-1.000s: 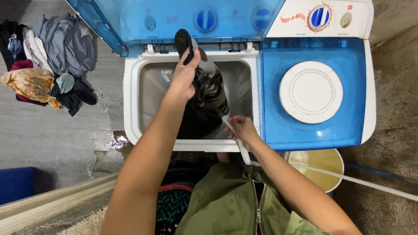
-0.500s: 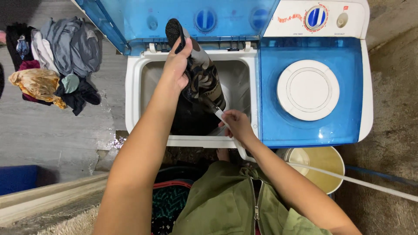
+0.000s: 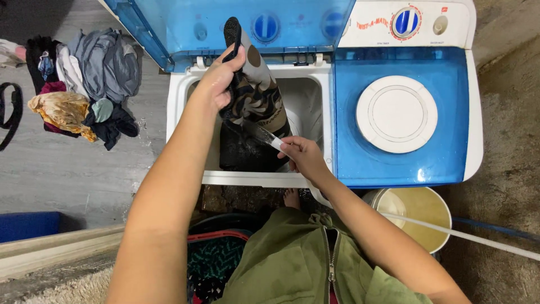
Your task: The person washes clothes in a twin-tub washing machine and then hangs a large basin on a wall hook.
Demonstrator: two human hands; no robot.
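Left hand [image 3: 220, 79] gripped patterned garment [image 3: 256, 95] by its top edge above washer tub [image 3: 185, 135]; right hand [image 3: 301, 155] clasped white hose [image 3: 270, 141] against it. Cloth looked wet, limp, heavy.

The patterned garment [image 3: 256, 98] hides the tub's bottom, and the white hose [image 3: 467, 236] runs off the right edge.

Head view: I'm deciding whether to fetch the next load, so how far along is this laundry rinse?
Done: the blue translucent lid is up. In hand: the left hand holds a dark patterned wet garment over the white wash tub, while the right hand aims a white hose with water streaming onto it. Left: a pile of grey, black and yellow clothes lies on the floor, and the round white spinner cover sits closed.
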